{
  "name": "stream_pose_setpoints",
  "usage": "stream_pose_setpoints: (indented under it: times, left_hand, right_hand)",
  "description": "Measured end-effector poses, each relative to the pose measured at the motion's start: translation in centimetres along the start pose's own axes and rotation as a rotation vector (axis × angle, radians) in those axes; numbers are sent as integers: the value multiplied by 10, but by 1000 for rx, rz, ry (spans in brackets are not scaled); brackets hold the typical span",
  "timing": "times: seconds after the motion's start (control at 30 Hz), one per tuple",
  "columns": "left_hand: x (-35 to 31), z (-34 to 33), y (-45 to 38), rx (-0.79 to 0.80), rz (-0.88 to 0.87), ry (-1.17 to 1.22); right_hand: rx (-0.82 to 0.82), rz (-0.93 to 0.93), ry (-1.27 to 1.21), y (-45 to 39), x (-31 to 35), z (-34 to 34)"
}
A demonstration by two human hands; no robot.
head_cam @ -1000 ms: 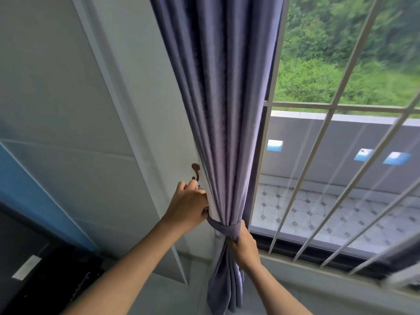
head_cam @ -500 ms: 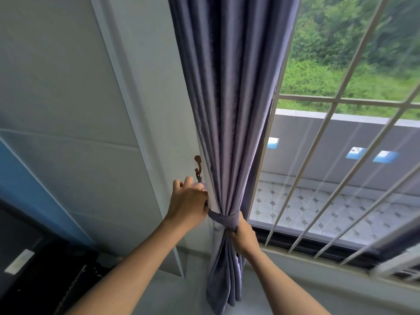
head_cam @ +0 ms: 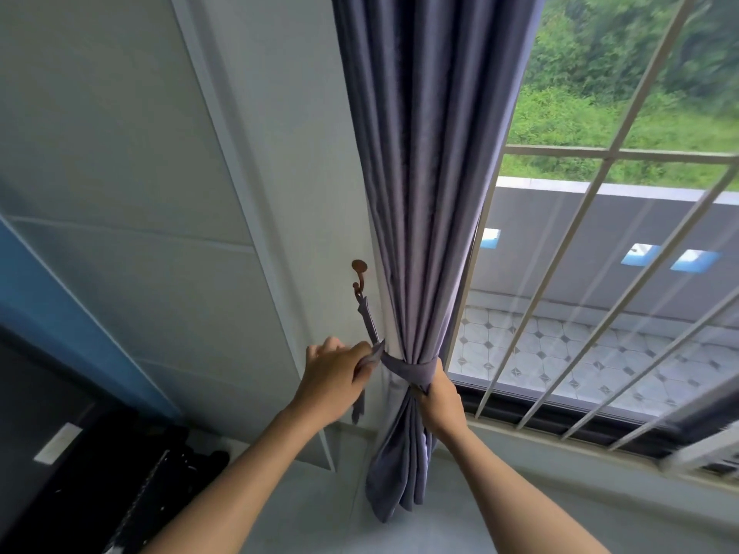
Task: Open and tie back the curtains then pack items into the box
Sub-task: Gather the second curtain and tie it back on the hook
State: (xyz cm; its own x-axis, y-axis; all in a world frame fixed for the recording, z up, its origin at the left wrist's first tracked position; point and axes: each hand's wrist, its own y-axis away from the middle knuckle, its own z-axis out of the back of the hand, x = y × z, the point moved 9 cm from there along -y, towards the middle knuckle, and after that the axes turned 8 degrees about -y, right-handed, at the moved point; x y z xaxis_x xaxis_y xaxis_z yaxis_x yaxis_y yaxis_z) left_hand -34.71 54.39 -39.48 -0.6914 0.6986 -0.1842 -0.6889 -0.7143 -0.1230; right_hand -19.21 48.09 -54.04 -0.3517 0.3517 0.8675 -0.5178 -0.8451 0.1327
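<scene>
Where the two bare forearms enter from the bottom edge, the left hand (head_cam: pixel 334 379) has its fingers curled round the loose end of the tieback (head_cam: pixel 408 367), a flat band of the same matte purple-grey cloth as the curtain (head_cam: pixel 420 193). The right hand (head_cam: pixel 440 397) grips the gathered curtain just below the band, fingers closed round the bunched folds. The band wraps once round the curtain at its narrowest point, lying roughly horizontal. A thin strip of the same cloth runs from the band up and slightly left to the hook (head_cam: pixel 358 275), where it is looped.

The curtain is a soft, heavy-looking fabric in deep vertical pleats. Its long axis is upright: wide at the top, cinched at the band, then flaring again into a short tail that hangs to just above the sill (head_cam: pixel 600 485).

The hook is small, brown and curved, with a round base fixed to the pale wall (head_cam: pixel 120 153), just left of the curtain. The wall is smooth, with thin raised seams, and meets a blue panel (head_cam: pixel 48 305) at the lower left. Dark equipment (head_cam: pixel 100 473) sits below that panel; its details are unclear.

Behind the curtain stands the window (head_cam: pixel 600 273), with slanted pale metal bars (head_cam: pixel 624 125). Beyond lie a tiled terrace (head_cam: pixel 560 353), a grey parapet (head_cam: pixel 600 233) and green vegetation (head_cam: pixel 600 94).
</scene>
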Motion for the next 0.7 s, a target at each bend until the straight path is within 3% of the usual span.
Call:
stream_pose_setpoints:
  times: [0.13, 0.23, 0.5, 0.7]
  left_hand:
    - [-14, 10, 2, -119, -95, -177]
    - [-29, 18, 9, -182, -170, -128]
    - [-29, -8, 41, -356, -139, 29]
    - [-36, -15, 57, -510, -51, -5]
  right_hand:
    - [-19, -10, -1, 4, -1, 1]
    - [-19, -20, -11, 6, -2, 3]
    - [-17, 25, 12, 6, 3, 10]
    - [-6, 0, -11, 6, 6, 10]
